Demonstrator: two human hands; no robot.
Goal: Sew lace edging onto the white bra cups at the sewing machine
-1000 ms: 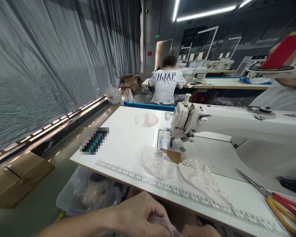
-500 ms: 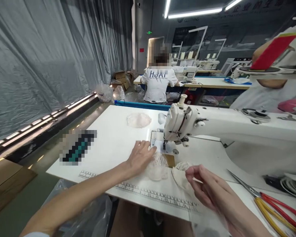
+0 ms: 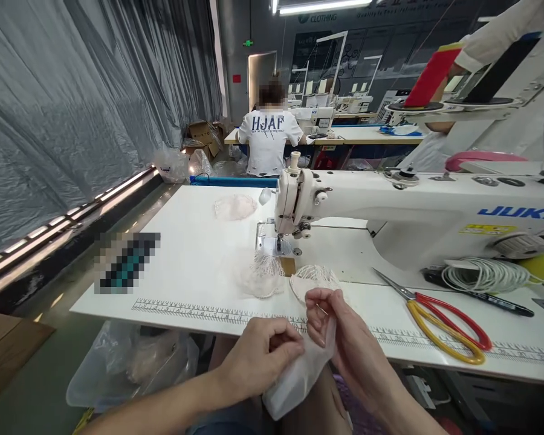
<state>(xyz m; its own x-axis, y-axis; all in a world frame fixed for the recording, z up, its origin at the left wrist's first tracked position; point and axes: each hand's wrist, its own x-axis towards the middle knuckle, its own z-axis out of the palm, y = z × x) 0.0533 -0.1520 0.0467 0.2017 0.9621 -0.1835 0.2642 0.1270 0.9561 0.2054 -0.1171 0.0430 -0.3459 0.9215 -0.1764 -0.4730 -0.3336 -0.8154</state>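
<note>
Both my hands meet in front of the table's near edge on a clear plastic bag (image 3: 294, 377). My left hand (image 3: 263, 356) is closed around the bag's upper part. My right hand (image 3: 340, 335) pinches the bag's rim with curled fingers. Just beyond them, on the white sewing table (image 3: 199, 260), lie two white lace pieces, one (image 3: 260, 278) by the needle and one (image 3: 315, 279) to its right. A white JUKI sewing machine (image 3: 390, 205) stands behind them.
Red and yellow handled scissors (image 3: 444, 317) lie at the right, near a coil of white cord (image 3: 485, 275). A third lace piece (image 3: 233, 206) sits far on the table. A person in a white shirt (image 3: 268, 142) sits ahead. Plastic bags (image 3: 131, 362) lie below the table.
My left hand has left the lace piece on the table and come back to the near edge. Both hands now grip the plastic bag. The view has shifted left and down.
</note>
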